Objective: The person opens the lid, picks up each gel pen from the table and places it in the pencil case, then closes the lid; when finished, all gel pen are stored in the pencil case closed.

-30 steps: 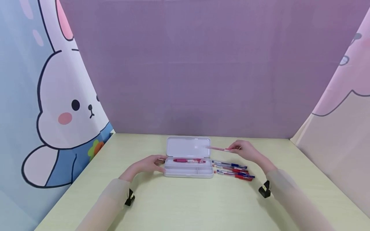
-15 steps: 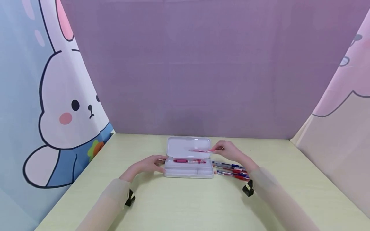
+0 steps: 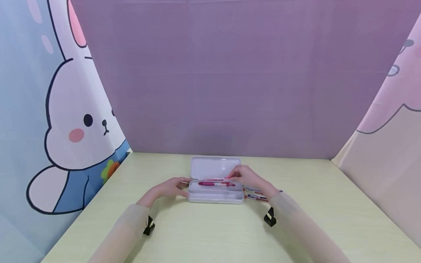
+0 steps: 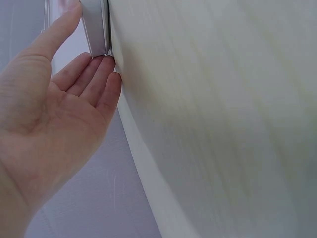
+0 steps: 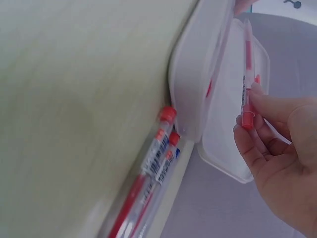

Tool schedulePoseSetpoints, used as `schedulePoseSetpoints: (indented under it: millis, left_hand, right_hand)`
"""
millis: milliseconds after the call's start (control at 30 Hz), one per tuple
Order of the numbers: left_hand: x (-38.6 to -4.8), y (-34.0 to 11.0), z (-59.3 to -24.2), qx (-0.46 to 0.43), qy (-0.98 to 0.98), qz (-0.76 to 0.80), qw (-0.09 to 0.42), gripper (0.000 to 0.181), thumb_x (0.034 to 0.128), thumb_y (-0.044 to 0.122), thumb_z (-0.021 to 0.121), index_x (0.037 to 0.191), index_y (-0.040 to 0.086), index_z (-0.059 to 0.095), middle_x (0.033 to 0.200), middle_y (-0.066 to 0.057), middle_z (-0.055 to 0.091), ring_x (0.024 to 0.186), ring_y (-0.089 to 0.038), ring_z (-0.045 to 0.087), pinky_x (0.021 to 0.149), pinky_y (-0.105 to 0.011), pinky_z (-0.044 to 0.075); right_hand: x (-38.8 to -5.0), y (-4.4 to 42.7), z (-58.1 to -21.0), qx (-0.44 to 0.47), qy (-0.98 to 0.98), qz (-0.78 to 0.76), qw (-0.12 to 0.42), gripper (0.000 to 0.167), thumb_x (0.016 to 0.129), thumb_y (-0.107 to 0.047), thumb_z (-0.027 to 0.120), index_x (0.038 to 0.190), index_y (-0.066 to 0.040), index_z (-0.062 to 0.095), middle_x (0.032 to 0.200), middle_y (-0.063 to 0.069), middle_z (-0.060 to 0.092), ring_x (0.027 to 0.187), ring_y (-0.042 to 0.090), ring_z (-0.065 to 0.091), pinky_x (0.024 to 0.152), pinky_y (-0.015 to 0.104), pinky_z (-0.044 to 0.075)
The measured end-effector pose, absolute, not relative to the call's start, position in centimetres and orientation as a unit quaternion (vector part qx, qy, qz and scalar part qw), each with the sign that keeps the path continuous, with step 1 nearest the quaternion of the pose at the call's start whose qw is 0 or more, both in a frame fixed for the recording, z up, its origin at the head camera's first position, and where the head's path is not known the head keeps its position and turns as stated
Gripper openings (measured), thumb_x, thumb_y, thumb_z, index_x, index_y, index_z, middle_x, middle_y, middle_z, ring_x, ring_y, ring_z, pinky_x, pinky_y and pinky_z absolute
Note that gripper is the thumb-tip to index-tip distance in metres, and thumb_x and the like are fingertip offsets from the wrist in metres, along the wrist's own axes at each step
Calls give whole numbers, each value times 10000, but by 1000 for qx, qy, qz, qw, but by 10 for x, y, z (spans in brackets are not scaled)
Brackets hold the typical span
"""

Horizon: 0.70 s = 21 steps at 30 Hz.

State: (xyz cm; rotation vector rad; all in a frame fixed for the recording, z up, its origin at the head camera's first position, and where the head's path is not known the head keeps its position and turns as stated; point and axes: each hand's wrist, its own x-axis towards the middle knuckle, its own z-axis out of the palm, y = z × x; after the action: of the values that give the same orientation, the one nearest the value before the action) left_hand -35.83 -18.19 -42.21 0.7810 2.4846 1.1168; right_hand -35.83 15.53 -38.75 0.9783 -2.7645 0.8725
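A white pencil case (image 3: 215, 201) lies on the table with its lid (image 3: 210, 166) tipped back. One red pen (image 3: 210, 183) rests in its rear compartment. My left hand (image 3: 167, 187) is at the left end of the case; in the left wrist view its fairly straight fingers (image 4: 101, 74) touch the end wall and the thumb lies at the upper edge. Above the rear compartment, my right hand (image 3: 248, 177) pinches a clear-barrelled red pen (image 5: 248, 64) near its red end, between thumb and fingertips. In the head view that pen is partly hidden by the hand.
Several red and blue pens (image 3: 258, 197) lie on the table against the case's right end, partly under the right forearm. Their red ends (image 5: 168, 114) show close up in the right wrist view. A purple backdrop (image 3: 210, 91) stands behind the table.
My right hand has moved left and slightly down with the red pen, from right of the lid to over the rear compartment. The left hand stays at the case.
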Motion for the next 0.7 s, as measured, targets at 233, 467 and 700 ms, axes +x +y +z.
schedulePoseSetpoints:
  millis: [233, 467, 700]
  left_hand:
    - [-356, -179, -422, 260, 870, 391, 149, 678, 817, 209, 733, 1381, -3, 423, 1417, -199, 438, 1275, -360, 458, 1075, -461, 379]
    - [-358, -180, -423, 266, 866, 396, 151, 684, 820, 220, 731, 1383, -8, 418, 1419, -204, 432, 1277, -367, 452, 1076, -470, 374]
    - [-357, -180, -422, 264, 869, 390, 152, 681, 826, 219, 724, 1386, -12, 413, 1417, -208, 433, 1277, -368, 451, 1078, -472, 370]
  right_hand:
    - [-360, 149, -396, 322, -909, 261, 43, 83, 852, -56, 659, 902, -40, 724, 865, 34, 671, 788, 111, 577, 682, 215, 493]
    - [-358, 147, -399, 328, -906, 265, 33, 70, 838, -69, 683, 879, -26, 721, 830, 38, 648, 734, 85, 538, 634, 180, 462]
    - [-354, 145, -399, 310, -909, 277, 6, 63, 850, -62, 668, 881, -24, 708, 856, 49, 644, 725, 83, 529, 621, 182, 462]
